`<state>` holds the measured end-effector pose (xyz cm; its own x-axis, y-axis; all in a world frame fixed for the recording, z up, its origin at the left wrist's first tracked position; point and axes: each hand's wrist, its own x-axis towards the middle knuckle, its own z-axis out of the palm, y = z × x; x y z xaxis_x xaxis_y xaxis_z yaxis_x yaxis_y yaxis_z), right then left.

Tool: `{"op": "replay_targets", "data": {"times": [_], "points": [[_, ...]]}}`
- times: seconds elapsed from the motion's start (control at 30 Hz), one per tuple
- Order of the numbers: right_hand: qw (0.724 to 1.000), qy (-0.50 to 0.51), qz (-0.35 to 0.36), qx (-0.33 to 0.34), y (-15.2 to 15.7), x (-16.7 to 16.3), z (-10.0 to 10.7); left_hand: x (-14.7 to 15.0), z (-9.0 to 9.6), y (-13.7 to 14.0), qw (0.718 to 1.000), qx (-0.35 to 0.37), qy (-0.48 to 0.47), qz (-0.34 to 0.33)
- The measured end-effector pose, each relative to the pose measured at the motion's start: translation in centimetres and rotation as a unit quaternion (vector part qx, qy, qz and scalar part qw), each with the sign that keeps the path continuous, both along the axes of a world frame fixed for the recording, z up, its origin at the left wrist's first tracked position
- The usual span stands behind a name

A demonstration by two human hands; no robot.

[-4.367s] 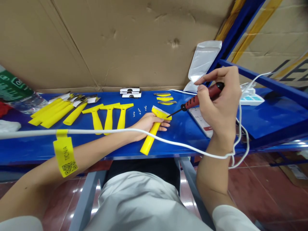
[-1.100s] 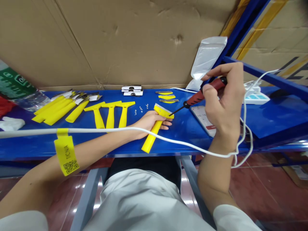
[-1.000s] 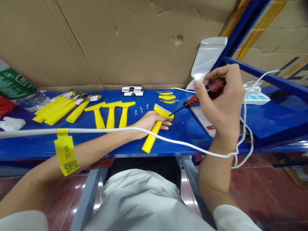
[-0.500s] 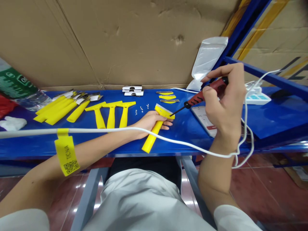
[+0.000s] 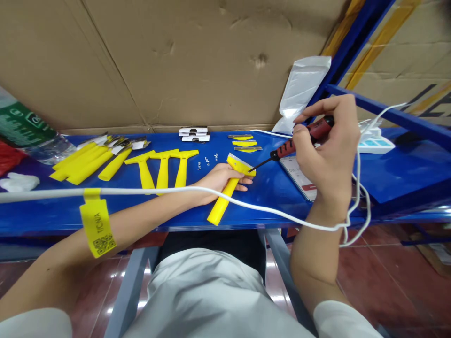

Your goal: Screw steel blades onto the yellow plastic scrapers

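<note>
My left hand [image 5: 216, 180] lies on a yellow scraper [image 5: 227, 190] and presses it flat against the blue table [image 5: 148, 211]. A thin metal blade sits in the scraper's head [image 5: 239, 165]. My right hand [image 5: 329, 148] grips a red and black screwdriver [image 5: 294, 143]; its tip touches the right end of the scraper head. Three small screws [image 5: 207, 162] lie just left of the head.
Three bare yellow T-shaped handles [image 5: 162, 169] and a pile of assembled scrapers [image 5: 91, 157] lie to the left. Yellow clamp strips and blades [image 5: 244, 142], white packets [image 5: 193, 134], a phone [image 5: 299, 176], a power strip [image 5: 374, 138] and a plastic bag [image 5: 301, 91] sit behind. A white cable [image 5: 141, 191] crosses my arms.
My right hand's fingers shift around the screwdriver handle, turning it, while the tip stays on the scraper head. My left hand keeps its place.
</note>
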<state>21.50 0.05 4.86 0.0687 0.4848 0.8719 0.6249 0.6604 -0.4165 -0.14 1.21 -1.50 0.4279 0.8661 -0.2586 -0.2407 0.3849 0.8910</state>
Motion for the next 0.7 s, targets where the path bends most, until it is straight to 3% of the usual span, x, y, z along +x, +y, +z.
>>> {"op": "replay_targets", "data": {"times": [0.57, 0.7], "points": [[1.0, 0.006, -0.014, 0.011, 0.33, 0.26, -0.12, -0.01, -0.02, -0.27, 1.0, 0.02, 0.004, 0.016], [1.0, 0.011, 0.018, 0.011, 0.22, 0.24, -0.15, -0.04, -0.1, -0.15, 1.0, 0.017, -0.003, 0.022]]}}
